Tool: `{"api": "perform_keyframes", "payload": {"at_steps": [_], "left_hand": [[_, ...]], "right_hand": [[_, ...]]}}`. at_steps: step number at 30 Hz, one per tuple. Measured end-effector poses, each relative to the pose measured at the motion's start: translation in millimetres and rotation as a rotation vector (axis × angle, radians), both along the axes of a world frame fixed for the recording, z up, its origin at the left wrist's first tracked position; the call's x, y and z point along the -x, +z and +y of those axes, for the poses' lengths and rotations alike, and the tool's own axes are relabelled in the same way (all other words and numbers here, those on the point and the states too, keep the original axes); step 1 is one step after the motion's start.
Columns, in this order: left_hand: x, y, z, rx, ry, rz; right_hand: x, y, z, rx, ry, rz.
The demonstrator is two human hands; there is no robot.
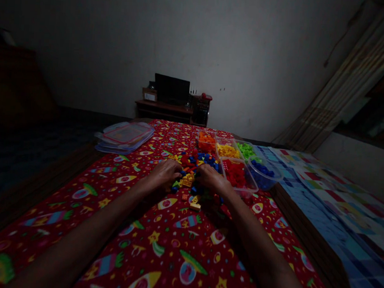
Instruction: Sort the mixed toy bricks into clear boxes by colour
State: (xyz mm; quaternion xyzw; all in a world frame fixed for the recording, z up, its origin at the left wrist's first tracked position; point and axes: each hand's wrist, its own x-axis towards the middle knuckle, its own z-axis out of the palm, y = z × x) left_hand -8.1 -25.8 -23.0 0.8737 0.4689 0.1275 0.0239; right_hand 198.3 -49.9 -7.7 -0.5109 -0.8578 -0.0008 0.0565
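Observation:
A heap of small mixed-colour toy bricks (194, 165) lies on a red cloth printed with rockets and stars (162, 240). My left hand (165, 173) rests at the heap's left side, fingers curled into the bricks. My right hand (211, 178) rests at its right side, fingers curled too. The room is dim, and what either hand grips is hidden among the bricks. To the right stand clear tubs sorted by colour: orange (206, 141), yellow (227, 151), green (246, 149), red (236, 173) and blue (263, 170).
A stack of clear tub lids (125, 136) lies at the cloth's far left. A blue patterned mat (332, 201) borders the right edge. A low shelf with a dark screen (172, 90) stands against the far wall. A curtain (347, 83) hangs at right.

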Motion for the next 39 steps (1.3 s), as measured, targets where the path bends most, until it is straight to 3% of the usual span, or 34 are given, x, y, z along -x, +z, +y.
{"api": "perform_keyframes", "payload": {"at_steps": [5, 10, 13, 16, 20, 27, 31, 35, 39], "left_hand": [[20, 1.0, 14, 0.000, 0.047, -0.102], [29, 1.4, 18, -0.038, 0.070, -0.068], [25, 1.5, 15, 0.000, 0.060, -0.019], [20, 1.2, 9, 0.027, 0.041, 0.011], [16, -0.6, 1, -0.004, -0.001, -0.009], [9, -6.3, -7, -0.038, 0.017, -0.042], [10, -2.8, -2, 0.027, 0.011, -0.109], [9, 4.6, 4, 0.080, 0.038, -0.188], [8, 5.1, 9, 0.078, 0.068, -0.275]], "right_hand": [[-9, 19.3, -3, -0.070, 0.013, 0.014], [6, 37.7, -21, 0.074, 0.094, -0.086], [23, 28.1, -32, 0.131, 0.147, -0.179], [35, 13.1, -36, 0.086, 0.168, -0.196], [33, 8.3, -31, 0.093, 0.200, -0.149], [19, 13.2, -4, 0.032, 0.073, 0.324], [18, 8.9, 6, 0.215, -0.064, 0.633], [16, 5.9, 8, 0.470, -0.111, 0.888], [14, 4.1, 10, 0.445, -0.112, 0.875]]}}
